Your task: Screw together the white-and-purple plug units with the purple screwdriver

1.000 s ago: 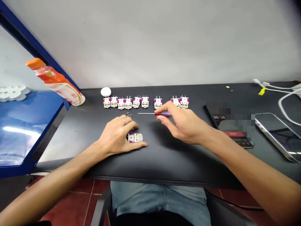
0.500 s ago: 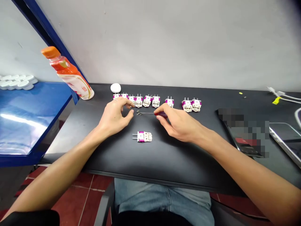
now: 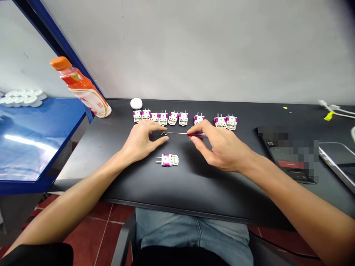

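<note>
My right hand point(image 3: 219, 146) grips the red and purple handle of a small screwdriver point(image 3: 191, 134), whose thin shaft points left. Its tip meets the pinched thumb and forefinger of my left hand point(image 3: 142, 138), which close on a tiny screw point(image 3: 164, 133). An open white and magenta plug point(image 3: 169, 160) lies on its side on the black table point(image 3: 194, 184), just in front of both hands, touched by neither. A row of several like plugs point(image 3: 163, 118) stands upright behind my hands.
An orange drink bottle point(image 3: 80, 88) leans at the table's back left beside a blue shelf point(image 3: 33, 136). A white round cap point(image 3: 136, 103) sits behind the row. Phones point(image 3: 288, 162) and a tablet point(image 3: 337, 160) lie at the right, with white cables point(image 3: 334, 110) behind.
My left hand let go of the lone plug, reached back to the loose screws and pinched one. My right hand brought the screwdriver tip to it. The view shifted left.
</note>
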`<act>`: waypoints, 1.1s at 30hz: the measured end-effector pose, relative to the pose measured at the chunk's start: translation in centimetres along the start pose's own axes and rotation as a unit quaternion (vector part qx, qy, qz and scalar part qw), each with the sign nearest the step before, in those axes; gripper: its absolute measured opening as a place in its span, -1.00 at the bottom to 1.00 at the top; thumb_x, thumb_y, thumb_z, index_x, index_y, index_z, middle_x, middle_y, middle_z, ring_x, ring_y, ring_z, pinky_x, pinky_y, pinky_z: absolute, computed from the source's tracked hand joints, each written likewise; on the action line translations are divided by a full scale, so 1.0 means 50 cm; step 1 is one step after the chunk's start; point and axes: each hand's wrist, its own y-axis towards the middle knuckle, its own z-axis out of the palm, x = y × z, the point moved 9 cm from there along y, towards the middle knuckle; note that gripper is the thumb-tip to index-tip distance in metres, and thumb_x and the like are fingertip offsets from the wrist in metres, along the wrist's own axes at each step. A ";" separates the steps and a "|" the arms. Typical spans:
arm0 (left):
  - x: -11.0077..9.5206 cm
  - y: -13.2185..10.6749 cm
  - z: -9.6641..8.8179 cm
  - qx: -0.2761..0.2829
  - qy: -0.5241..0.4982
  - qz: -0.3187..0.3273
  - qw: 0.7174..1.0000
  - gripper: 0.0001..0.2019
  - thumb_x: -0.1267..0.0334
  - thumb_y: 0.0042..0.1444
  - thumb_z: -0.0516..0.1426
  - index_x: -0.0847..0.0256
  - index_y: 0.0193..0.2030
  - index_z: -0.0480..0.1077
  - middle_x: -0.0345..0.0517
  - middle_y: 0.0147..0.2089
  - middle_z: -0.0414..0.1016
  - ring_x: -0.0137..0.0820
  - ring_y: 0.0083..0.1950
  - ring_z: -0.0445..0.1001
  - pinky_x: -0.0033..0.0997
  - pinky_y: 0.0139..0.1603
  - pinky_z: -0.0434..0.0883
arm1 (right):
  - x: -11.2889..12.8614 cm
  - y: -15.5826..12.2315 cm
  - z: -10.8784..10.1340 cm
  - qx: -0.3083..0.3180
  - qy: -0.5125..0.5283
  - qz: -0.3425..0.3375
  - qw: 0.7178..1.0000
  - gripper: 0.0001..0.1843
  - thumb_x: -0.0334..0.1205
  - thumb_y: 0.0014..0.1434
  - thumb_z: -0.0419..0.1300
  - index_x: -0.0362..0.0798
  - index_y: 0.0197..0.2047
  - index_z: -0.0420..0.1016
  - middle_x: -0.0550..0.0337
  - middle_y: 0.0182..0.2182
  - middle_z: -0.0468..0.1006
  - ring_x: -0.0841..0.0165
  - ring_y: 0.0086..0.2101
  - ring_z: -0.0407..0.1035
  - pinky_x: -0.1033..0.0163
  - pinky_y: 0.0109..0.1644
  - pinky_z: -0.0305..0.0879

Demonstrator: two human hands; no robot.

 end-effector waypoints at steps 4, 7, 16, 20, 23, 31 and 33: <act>-0.018 -0.004 0.006 0.004 -0.012 0.034 0.999 -0.85 0.14 0.39 0.36 0.04 -0.01 0.78 -0.13 -0.04 0.83 -0.19 -0.04 0.62 -0.14 0.05 0.54 | 0.026 -0.008 -0.016 -0.015 -0.004 -0.034 0.999 -0.84 -0.25 0.52 0.10 0.00 0.08 0.47 0.09 -0.18 0.74 0.26 -0.32 0.65 0.21 -0.23 0.49; -0.037 -0.007 0.014 0.026 0.010 0.081 0.996 -0.83 0.16 0.47 0.29 0.06 -0.07 0.76 -0.12 -0.09 0.82 -0.19 -0.06 0.61 -0.11 0.08 0.49 | 0.036 -0.015 -0.026 -0.014 -0.009 -0.042 0.999 -0.85 -0.28 0.52 0.10 0.00 0.07 0.47 0.11 -0.22 0.73 0.28 -0.35 0.63 0.23 -0.27 0.46; -0.121 -0.030 0.018 0.157 0.157 0.217 0.951 -0.72 0.13 0.60 0.16 0.12 -0.03 0.71 -0.04 -0.07 0.78 -0.18 -0.01 0.58 -0.12 -0.05 0.27 | 0.077 -0.029 -0.054 0.088 -0.002 -0.096 0.991 -0.83 -0.33 0.50 0.06 0.03 0.00 0.46 0.21 -0.29 0.69 0.34 -0.43 0.53 0.24 -0.31 0.35; -0.141 -0.038 0.021 0.192 0.148 0.222 0.944 -0.74 0.16 0.61 0.16 0.10 -0.02 0.70 -0.07 -0.05 0.80 -0.17 0.01 0.58 -0.12 -0.04 0.28 | 0.085 -0.009 -0.057 0.159 -0.015 -0.107 0.981 -0.84 -0.31 0.49 0.08 0.05 0.01 0.46 0.20 -0.26 0.70 0.31 -0.40 0.52 0.20 -0.32 0.30; -0.141 -0.038 0.028 0.202 0.146 0.211 0.945 -0.77 0.16 0.57 0.21 0.10 -0.07 0.71 -0.06 -0.07 0.79 -0.15 0.00 0.59 -0.12 -0.04 0.32 | 0.106 0.027 -0.048 0.239 -0.041 -0.105 0.964 -0.86 -0.31 0.42 0.13 0.08 -0.05 0.49 0.22 -0.32 0.67 0.29 -0.43 0.47 0.15 -0.37 0.19; -0.112 -0.025 0.022 0.170 -0.019 0.138 0.975 -0.86 0.18 0.41 0.34 0.12 -0.18 0.70 -0.08 -0.06 0.78 -0.19 -0.10 0.68 -0.25 -0.08 0.56 | 0.172 0.139 -0.017 0.362 -0.165 -0.087 0.913 -0.88 -0.35 0.27 0.36 0.02 -0.32 0.62 0.27 -0.49 0.61 0.42 -0.59 0.26 0.15 -0.44 0.04; -0.099 -0.024 0.025 0.176 -0.041 0.114 0.977 -0.82 0.16 0.40 0.35 0.13 -0.23 0.70 -0.07 -0.08 0.79 -0.21 -0.15 0.69 -0.26 -0.11 0.58 | 0.179 0.148 -0.014 0.357 -0.167 -0.095 0.914 -0.82 -0.37 0.28 0.37 -0.01 -0.37 0.58 0.31 -0.52 0.57 0.49 -0.60 0.20 0.20 -0.48 -0.02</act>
